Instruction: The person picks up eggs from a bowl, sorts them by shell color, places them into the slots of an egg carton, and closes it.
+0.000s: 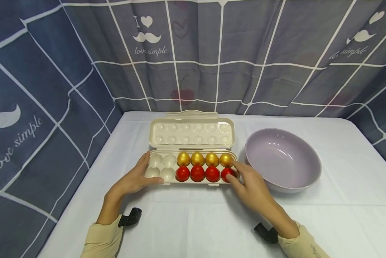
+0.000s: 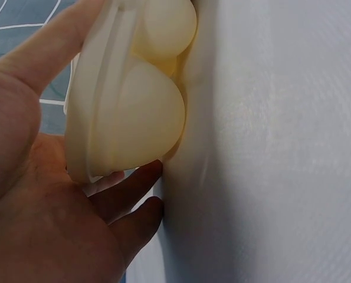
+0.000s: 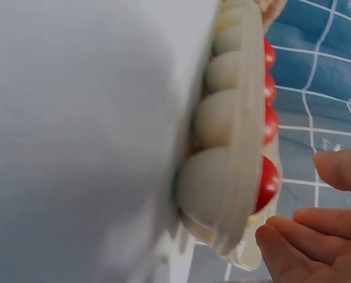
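A cream egg carton (image 1: pixel 172 184) lies on the table with its lid (image 1: pixel 192 132) folded back. In its tray sit several gold eggs (image 1: pixel 197 159) along the back row and several red eggs (image 1: pixel 197 173) along the front; the cups at the left end hold nothing. My left hand (image 1: pixel 133 179) grips that left end, the thumb along the front rim. Its fingers bend around the carton's end (image 2: pixel 143 118) in the left wrist view. Over the right end hovers my right hand (image 1: pixel 252 184), thumb and fingers spread beside the last red egg (image 3: pixel 268 184), with nothing between them.
A wide lilac bowl (image 1: pixel 281 157) stands just right of the carton, close to my right hand. White cloth (image 1: pixel 212 222) covers the table. Blue-grey checked curtains (image 1: pixel 196 53) hang behind and along the left side.
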The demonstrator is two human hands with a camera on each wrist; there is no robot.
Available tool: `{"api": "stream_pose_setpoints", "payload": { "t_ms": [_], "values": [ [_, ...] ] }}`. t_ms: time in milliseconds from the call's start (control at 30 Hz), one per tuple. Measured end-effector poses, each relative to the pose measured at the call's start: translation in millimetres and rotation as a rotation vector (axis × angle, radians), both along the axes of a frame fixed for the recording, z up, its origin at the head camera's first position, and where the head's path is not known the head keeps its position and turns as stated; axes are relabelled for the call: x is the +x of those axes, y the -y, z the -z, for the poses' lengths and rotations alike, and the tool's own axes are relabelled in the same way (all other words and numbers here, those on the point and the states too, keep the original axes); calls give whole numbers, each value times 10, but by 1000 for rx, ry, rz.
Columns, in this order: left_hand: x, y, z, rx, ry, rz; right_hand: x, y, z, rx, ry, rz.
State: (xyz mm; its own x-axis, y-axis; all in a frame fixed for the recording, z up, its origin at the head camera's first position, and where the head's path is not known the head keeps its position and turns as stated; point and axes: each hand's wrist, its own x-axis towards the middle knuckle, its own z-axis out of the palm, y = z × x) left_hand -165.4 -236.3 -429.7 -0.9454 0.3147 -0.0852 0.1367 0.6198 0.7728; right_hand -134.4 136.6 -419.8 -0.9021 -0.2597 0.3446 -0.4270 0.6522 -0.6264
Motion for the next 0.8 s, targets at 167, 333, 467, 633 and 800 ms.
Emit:
{"api": "stream_pose_setpoints", "payload": {
  "t_ms": [167, 333, 467, 633, 800],
  "values": [
    [7, 11, -3, 4, -6, -1, -69, -42, -170, -144, 4, 11],
    [6, 4, 9, 20, -21, 6, -282, -27, -398, -305, 76, -6],
    [-6, -16, 23, 52, -35, 8, -595, 16, -529, -391, 200, -9],
    [-16, -9, 13, 39, -6, -19, -944, 66, -570, -399, 317, 63],
    [-31, 22, -12, 14, 35, -32, -1130, 97, -588, -406, 401, 101]
  ]
}}
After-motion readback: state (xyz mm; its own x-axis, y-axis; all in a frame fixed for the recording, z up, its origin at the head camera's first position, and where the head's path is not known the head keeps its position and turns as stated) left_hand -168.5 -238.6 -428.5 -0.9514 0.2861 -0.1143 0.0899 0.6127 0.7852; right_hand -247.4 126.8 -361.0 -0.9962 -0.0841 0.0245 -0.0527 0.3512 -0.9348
